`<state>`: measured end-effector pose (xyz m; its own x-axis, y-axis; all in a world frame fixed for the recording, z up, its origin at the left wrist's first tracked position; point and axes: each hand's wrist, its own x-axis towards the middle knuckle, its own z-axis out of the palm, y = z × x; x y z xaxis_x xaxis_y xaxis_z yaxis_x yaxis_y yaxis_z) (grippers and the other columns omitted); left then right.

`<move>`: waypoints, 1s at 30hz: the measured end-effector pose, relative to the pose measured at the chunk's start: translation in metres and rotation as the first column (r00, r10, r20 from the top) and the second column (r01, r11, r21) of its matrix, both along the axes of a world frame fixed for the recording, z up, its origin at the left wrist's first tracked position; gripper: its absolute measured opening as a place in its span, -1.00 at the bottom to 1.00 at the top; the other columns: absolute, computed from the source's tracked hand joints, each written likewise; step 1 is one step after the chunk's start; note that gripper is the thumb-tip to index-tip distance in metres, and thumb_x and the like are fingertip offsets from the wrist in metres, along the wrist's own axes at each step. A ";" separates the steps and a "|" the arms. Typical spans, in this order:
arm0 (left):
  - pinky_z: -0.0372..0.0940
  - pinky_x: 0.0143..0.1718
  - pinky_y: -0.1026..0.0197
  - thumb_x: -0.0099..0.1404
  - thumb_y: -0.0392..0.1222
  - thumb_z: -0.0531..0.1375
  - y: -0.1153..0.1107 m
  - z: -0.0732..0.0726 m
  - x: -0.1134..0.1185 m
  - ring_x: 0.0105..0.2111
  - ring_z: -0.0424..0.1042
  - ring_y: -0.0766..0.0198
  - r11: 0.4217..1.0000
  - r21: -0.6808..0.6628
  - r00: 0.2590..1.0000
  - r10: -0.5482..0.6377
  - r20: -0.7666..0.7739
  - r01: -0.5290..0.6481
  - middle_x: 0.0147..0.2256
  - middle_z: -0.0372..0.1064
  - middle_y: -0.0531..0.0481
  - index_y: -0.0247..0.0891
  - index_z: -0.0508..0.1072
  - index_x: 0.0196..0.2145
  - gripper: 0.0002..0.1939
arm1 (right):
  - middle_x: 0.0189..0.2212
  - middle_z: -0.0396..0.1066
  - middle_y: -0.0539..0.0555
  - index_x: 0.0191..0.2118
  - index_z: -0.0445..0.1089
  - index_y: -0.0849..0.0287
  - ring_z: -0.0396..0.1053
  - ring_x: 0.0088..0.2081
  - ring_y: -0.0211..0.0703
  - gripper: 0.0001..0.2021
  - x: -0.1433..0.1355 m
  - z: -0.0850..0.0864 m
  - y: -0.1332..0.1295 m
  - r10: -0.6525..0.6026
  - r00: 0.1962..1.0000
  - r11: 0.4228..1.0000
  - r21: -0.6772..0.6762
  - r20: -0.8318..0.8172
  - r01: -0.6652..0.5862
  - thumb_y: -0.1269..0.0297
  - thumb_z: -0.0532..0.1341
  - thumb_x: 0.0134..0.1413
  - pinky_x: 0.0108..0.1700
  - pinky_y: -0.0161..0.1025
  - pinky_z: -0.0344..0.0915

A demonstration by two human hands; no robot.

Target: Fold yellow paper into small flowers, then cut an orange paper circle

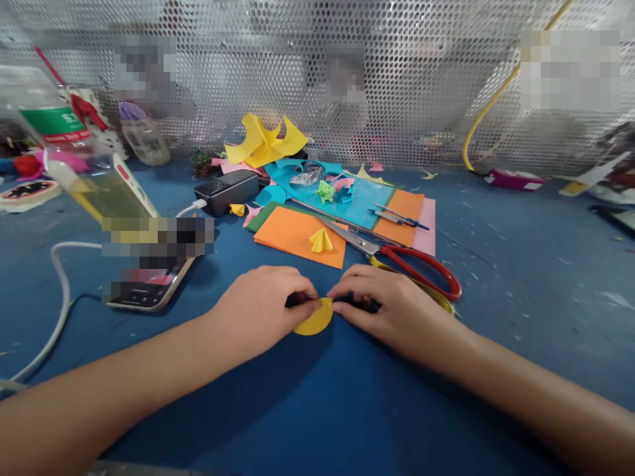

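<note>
Left hand (265, 301) and right hand (397, 301) pinch yellow paper (315, 322) between fingers (308, 309), scissors (366, 246) just beyond the right.

On the blue table (536, 277), a phone (149, 295) and a green-labelled bottle (62, 125) occupy the left side near a black box (228, 192), while a yellow cable (496, 96) runs down before a perforated metal panel (258, 66) beside a purple box (514, 179).

Left hand (270, 301) and right hand (391, 301) are bare, fingers (306, 313) slender, wrists (201, 338) narrow; forearms (119, 378) uncovered, smooth, thickening away from the wrists.
</note>
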<state>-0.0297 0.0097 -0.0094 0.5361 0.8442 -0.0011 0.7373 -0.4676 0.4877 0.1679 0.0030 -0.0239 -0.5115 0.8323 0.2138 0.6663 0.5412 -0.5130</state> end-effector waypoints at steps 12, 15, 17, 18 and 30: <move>0.23 -0.30 0.27 0.26 -0.19 0.08 -0.005 -0.002 0.000 -0.32 0.40 0.29 0.993 0.102 0.994 -0.045 -0.096 0.055 -0.33 0.43 0.06 -0.16 0.52 -0.33 -0.79 | -0.28 0.43 0.06 -0.17 0.45 0.13 0.39 -0.26 -0.22 -0.80 0.000 -0.001 -0.002 0.045 0.999 0.998 0.050 -0.011 -0.044 0.34 0.13 0.11 -0.19 -0.27 0.32; 0.22 -0.31 0.27 0.24 -0.20 0.09 -0.005 -0.003 0.000 -0.33 0.40 0.29 0.994 0.103 0.997 -0.032 -0.074 0.039 -0.34 0.44 0.07 -0.16 0.52 -0.34 -0.81 | -0.32 0.44 0.05 -0.22 0.46 0.13 0.39 -0.30 -0.23 -0.83 -0.001 -0.003 0.000 0.074 0.997 0.995 0.066 -0.005 -0.074 0.37 0.16 0.08 -0.24 -0.29 0.32; 0.21 -0.35 0.28 0.23 -0.19 0.10 -0.004 -0.003 0.001 -0.36 0.39 0.29 0.995 0.094 0.998 -0.017 -0.053 0.022 -0.36 0.43 0.07 -0.17 0.51 -0.36 -0.83 | -0.32 0.44 0.05 -0.27 0.46 0.15 0.40 -0.29 -0.23 -0.86 -0.001 -0.004 0.001 0.079 0.997 0.995 0.069 -0.011 -0.078 0.40 0.17 0.07 -0.24 -0.30 0.32; 0.20 -0.39 0.29 0.23 -0.18 0.10 -0.004 -0.002 0.001 -0.37 0.39 0.29 0.996 0.084 0.999 -0.013 -0.046 0.016 -0.37 0.43 0.08 -0.17 0.50 -0.37 -0.83 | -0.33 0.45 0.04 -0.29 0.46 0.16 0.40 -0.29 -0.23 -0.87 -0.001 -0.005 0.002 0.077 0.997 0.995 0.068 -0.014 -0.076 0.41 0.17 0.06 -0.24 -0.30 0.32; 0.23 -0.33 0.30 0.24 -0.17 0.10 -0.004 -0.006 0.001 -0.33 0.41 0.29 0.989 0.145 0.997 -0.030 -0.072 0.040 -0.35 0.45 0.08 -0.16 0.52 -0.35 -0.81 | -0.22 0.52 0.06 -0.25 0.49 0.17 0.47 -0.21 -0.11 -0.78 0.005 -0.003 -0.004 0.160 0.974 0.907 0.366 0.161 -0.209 0.39 0.08 0.15 -0.13 -0.17 0.39</move>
<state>-0.0290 0.0054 -0.0159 0.5681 0.8189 0.0821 0.7492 -0.5558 0.3603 0.1727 -0.0011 -0.0267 -0.6911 0.5892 0.4186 0.5802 0.7976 -0.1648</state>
